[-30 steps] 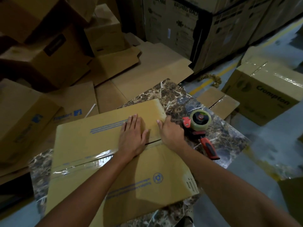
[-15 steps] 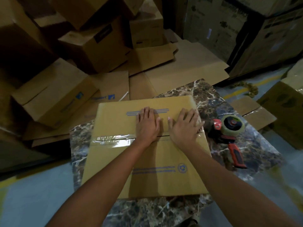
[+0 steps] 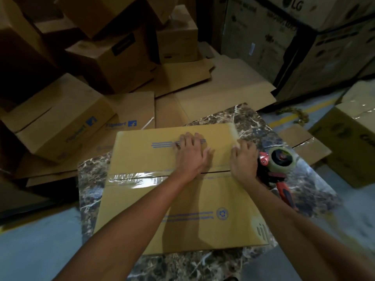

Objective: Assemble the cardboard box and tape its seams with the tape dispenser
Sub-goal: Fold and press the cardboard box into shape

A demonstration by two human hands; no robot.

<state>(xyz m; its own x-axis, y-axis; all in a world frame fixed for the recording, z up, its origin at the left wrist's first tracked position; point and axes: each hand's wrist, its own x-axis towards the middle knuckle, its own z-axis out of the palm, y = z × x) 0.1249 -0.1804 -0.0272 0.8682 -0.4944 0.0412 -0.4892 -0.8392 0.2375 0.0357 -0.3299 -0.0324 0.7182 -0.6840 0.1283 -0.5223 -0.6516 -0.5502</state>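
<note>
My right hand (image 3: 243, 162) has slid right, beside the tape dispenser (image 3: 281, 159); it and my left hand (image 3: 190, 154) press flat, fingers together, on the cardboard box (image 3: 142, 209).

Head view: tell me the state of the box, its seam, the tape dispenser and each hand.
Cardboard box: flaps folded shut, lying on the marble table.
Centre seam: taped on the left stretch, bare on the right.
Tape dispenser: lying on the table right of the box, not gripped.
Left hand: flat, pressing the far flap.
Right hand: resting near the box's right edge.
</note>
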